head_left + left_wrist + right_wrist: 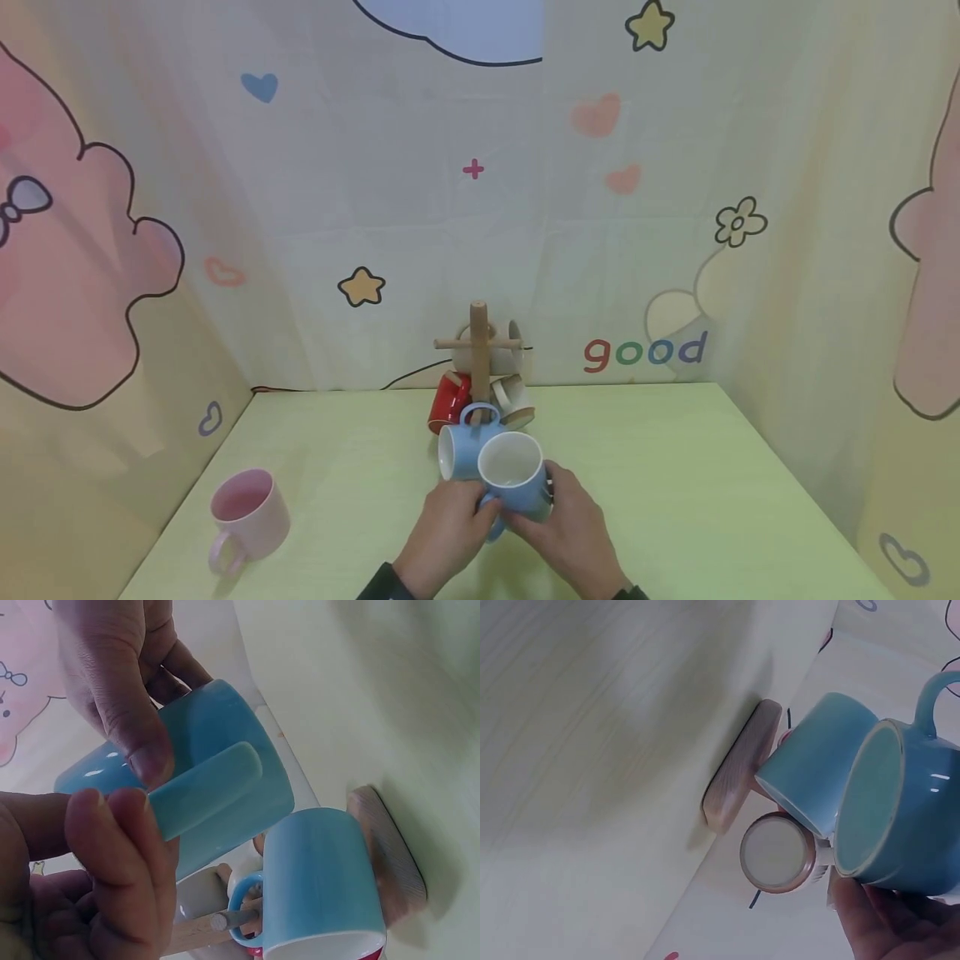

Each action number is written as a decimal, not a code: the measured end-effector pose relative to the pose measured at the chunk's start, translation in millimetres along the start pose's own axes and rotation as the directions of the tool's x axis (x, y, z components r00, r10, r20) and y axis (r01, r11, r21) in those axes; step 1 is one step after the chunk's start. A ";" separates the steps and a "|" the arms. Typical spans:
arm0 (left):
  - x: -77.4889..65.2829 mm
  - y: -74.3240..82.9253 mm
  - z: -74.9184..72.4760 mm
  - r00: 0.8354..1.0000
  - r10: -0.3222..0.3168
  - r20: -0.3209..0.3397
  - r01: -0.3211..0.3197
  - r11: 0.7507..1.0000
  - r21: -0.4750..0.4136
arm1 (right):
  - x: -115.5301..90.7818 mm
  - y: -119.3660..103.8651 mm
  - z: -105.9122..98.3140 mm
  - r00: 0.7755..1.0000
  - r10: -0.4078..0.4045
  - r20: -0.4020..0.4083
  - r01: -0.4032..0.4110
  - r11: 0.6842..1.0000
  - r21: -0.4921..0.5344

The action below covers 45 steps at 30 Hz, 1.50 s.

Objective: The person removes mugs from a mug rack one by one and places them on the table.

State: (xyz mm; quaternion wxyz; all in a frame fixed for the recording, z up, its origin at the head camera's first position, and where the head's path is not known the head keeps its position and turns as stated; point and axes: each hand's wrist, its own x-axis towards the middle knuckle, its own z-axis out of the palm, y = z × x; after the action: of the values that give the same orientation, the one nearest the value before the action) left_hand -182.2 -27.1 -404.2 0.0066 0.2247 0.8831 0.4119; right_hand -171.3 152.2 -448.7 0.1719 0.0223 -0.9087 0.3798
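One blue mug (516,490), left hand (447,525) pinching its handle (214,787), right hand (576,532) its body (930,817), could bump loose the twin (468,454) fronting the mug tree (478,321).

Word "good" (645,351) and pink plus (473,169) on backdrop (405,158)

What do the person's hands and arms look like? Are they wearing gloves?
No gloves: the left hand and right hand are both bare. Only a bit of dark sleeve shows at each wrist, on the left and right. The rest of the arms is out of view.
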 end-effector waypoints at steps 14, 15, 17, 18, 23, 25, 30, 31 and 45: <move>-10.3 -5.4 -7.5 0.994 0.050 -0.099 -0.043 0.996 0.076 | 1.0 -7.7 -7.7 0.996 0.018 0.084 -0.010 0.995 -0.100; -10.9 -5.5 -8.9 0.995 0.033 -0.092 -0.026 0.997 0.069 | 0.8 -7.1 -8.2 0.996 0.019 0.089 -0.009 0.994 -0.111; -11.5 -5.8 -11.8 0.997 0.001 -0.082 0.004 0.998 0.056 | 1.0 -4.2 -10.1 0.995 0.023 0.098 -0.008 0.990 -0.142; -11.8 -6.5 -12.6 0.996 0.004 -0.091 0.002 0.998 0.063 | 1.0 -2.4 -11.4 0.995 0.025 0.100 -0.009 0.987 -0.159; -13.6 -9.2 -18.8 0.993 -0.062 -0.098 0.066 0.997 0.036 | 2.7 8.1 -19.4 0.989 0.055 0.135 -0.017 0.964 -0.264; -14.4 -10.7 -21.2 0.991 -0.103 -0.087 0.105 0.994 0.018 | 4.3 11.9 -22.6 0.983 0.079 0.164 -0.025 0.951 -0.308; -17.6 -16.0 -23.7 0.989 -0.102 -0.108 0.109 0.992 0.059 | 4.2 21.4 -32.7 0.970 0.097 0.222 0.004 0.909 -0.417; -19.0 -17.4 -23.9 0.989 -0.094 -0.117 0.103 0.992 0.076 | 3.2 23.6 -34.5 0.969 0.093 0.227 0.017 0.897 -0.441; -43.2 -41.0 -46.0 0.958 -0.134 -0.254 0.179 0.970 0.164 | -8.1 44.7 -52.4 0.947 0.165 0.274 0.005 0.849 -0.528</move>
State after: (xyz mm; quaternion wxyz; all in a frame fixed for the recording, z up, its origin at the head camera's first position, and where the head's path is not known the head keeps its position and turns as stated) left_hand -168.5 -100.7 -411.2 -0.0888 0.1020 0.9268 0.3503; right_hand -155.8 219.8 -447.6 0.0107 -0.0044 -0.9930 0.1174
